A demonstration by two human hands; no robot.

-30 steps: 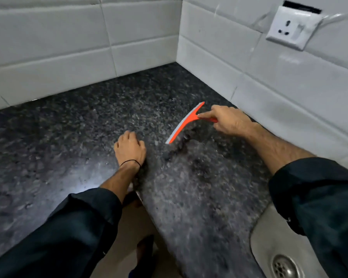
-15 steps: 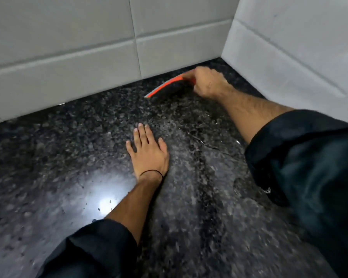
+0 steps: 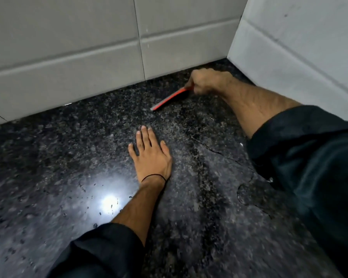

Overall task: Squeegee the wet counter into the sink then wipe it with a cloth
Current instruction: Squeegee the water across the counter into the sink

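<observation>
An orange squeegee (image 3: 170,98) lies blade-down on the dark speckled granite counter (image 3: 68,167), near the back corner where the two tiled walls meet. My right hand (image 3: 207,81) is closed around its handle, which the fist hides. My left hand (image 3: 150,155) rests flat on the counter with fingers spread, a black band on its wrist, a little in front of the blade's tip. Water film and a pooled patch (image 3: 247,194) glisten on the counter under my right forearm. Neither the sink nor a cloth is in view.
Grey tiled walls stand at the back (image 3: 88,53) and at the right (image 3: 301,47), meeting in a corner just behind the squeegee. Small water droplets (image 3: 109,201) dot the counter around a bright light reflection. My dark sleeves cover the lower foreground.
My right hand carried the squeegee from mid-counter to the back corner, then drew it slightly away from the back wall. My left hand flattened on the counter. The sink and wall socket left the view.
</observation>
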